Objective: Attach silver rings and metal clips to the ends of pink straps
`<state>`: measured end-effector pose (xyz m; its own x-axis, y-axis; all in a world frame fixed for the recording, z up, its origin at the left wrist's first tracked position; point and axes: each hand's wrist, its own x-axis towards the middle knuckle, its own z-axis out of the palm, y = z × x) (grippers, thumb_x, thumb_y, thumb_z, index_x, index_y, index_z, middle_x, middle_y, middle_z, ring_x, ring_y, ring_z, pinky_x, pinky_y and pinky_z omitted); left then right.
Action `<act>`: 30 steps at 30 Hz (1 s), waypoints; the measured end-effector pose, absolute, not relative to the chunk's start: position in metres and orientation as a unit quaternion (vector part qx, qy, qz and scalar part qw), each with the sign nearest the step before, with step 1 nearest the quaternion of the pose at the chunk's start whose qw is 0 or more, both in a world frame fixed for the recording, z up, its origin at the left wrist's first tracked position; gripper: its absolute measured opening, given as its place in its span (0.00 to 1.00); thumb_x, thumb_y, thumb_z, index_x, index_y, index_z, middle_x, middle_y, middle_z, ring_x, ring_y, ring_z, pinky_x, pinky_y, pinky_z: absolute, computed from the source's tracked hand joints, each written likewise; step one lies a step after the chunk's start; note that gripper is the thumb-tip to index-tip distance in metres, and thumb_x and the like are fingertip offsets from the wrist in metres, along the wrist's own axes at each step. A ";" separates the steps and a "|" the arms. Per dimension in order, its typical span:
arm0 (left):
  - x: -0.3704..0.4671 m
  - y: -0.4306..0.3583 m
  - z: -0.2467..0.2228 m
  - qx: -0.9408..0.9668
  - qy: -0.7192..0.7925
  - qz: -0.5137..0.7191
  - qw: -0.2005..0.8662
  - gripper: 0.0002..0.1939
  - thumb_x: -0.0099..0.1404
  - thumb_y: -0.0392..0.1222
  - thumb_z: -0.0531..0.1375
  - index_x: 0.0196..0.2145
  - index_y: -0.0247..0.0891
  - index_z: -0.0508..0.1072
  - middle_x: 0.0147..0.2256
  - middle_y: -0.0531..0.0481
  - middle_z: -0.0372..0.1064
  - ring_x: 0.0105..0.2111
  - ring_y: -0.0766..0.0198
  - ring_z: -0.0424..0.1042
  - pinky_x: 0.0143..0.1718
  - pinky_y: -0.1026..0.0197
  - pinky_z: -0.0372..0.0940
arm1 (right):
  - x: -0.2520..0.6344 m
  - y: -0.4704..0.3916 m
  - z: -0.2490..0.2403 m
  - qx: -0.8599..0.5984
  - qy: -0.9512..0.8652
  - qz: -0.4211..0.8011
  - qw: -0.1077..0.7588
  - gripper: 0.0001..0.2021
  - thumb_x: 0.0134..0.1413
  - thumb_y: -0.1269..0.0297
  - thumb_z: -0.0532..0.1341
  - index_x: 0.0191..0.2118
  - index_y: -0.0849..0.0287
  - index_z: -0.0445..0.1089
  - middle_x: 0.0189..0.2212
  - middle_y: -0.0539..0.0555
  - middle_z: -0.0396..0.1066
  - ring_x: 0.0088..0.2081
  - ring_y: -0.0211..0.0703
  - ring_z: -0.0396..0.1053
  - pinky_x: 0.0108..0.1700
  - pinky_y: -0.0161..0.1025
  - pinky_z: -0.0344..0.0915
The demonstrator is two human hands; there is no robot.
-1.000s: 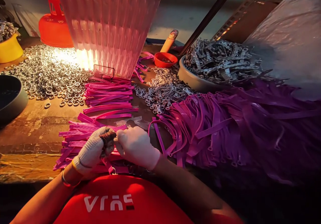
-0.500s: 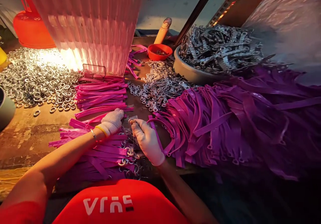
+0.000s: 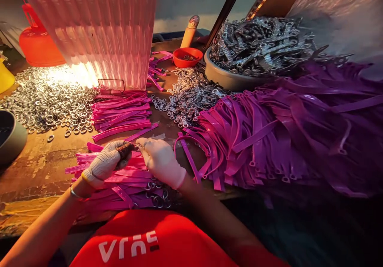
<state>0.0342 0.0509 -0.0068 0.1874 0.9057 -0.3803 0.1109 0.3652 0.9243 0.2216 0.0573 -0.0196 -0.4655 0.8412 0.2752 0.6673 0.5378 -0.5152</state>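
My left hand (image 3: pixel 107 161), in a dotted white knit glove, is closed just above the near pile of pink straps (image 3: pixel 119 179). Its finger side looks dark brown, and I cannot tell whether that is soiled glove or a held piece. My right hand (image 3: pixel 160 159), in a smoother white glove, pinches at the left hand's fingertips. Something small and dark, perhaps metal, shows between the two hands, too covered to name. Metal rings (image 3: pixel 158 191) hang at the right ends of the near straps. Behind the hands lies another stack of pink straps (image 3: pixel 121 109).
Loose rings (image 3: pixel 54 99) are heaped at left under a red lamp (image 3: pixel 40 47), beside a ribbed translucent panel (image 3: pixel 104 31). At right spread purple straps (image 3: pixel 239 139), metal links (image 3: pixel 191 99), a grey basin (image 3: pixel 221 77) of metal pieces and a red bowl (image 3: pixel 179 61).
My left hand has drawn back toward me and left, turning its finger side into view. The right hand has moved left to meet it. The view has shifted slightly.
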 end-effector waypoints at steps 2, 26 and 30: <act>0.033 0.040 -0.005 0.459 0.549 0.339 0.611 0.21 0.66 0.58 0.61 0.26 0.37 0.67 0.19 0.55 0.59 0.15 0.73 0.53 0.16 0.68 0.47 | 0.215 0.053 -0.017 -0.443 -0.869 0.097 0.197 0.12 0.66 0.71 0.53 0.47 0.61 0.72 0.35 0.57 0.76 0.37 0.47 0.71 0.40 0.42 0.57; 0.027 -0.006 -0.018 0.564 0.563 0.420 0.435 0.07 0.59 0.42 0.68 0.29 0.35 0.79 0.27 0.50 0.71 0.28 0.65 0.62 0.29 0.65 0.56 | 0.203 0.042 0.002 -0.438 -0.885 0.142 0.064 0.14 0.63 0.59 0.61 0.51 0.58 0.69 0.35 0.56 0.79 0.37 0.48 0.77 0.34 0.37 0.59; 0.027 -0.010 -0.024 0.585 0.580 0.407 0.395 0.06 0.60 0.38 0.66 0.26 0.35 0.77 0.24 0.50 0.70 0.27 0.64 0.61 0.30 0.65 0.54 | 0.200 0.039 -0.010 -0.414 -0.906 0.081 0.038 0.12 0.64 0.57 0.57 0.42 0.60 0.71 0.31 0.58 0.78 0.32 0.50 0.76 0.30 0.38 0.56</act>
<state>0.0269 -0.0105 -0.0237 -0.0046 0.9998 0.0173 0.3579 -0.0145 0.9337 0.1999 0.0389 -0.0098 -0.6542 0.7563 0.0022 0.7439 0.6440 -0.1783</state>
